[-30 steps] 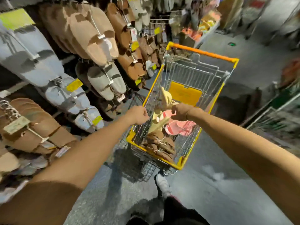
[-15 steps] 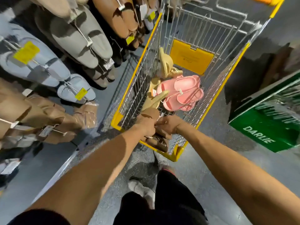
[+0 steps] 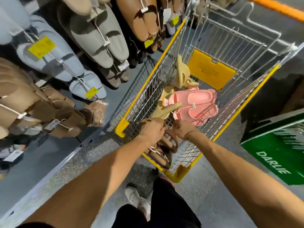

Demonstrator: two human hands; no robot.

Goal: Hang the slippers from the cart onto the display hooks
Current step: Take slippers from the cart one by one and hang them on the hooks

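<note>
Where arms reach down into cart point(image 3: 164, 51), both hands grip brown slippers point(image 3: 166, 147).

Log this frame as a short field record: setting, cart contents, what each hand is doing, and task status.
setting: shop aisle, slippers hanging on the display rack beside a wire cart
cart contents: pink slippers, beige slippers, brown slippers at the near end
left hand: inside the cart, fingers curled on the brown slippers
right hand: inside the cart at the same pair; grip hidden
other: green box on the floor to the right
task status: pair not yet lifted out; nothing on its way to a hook
</note>
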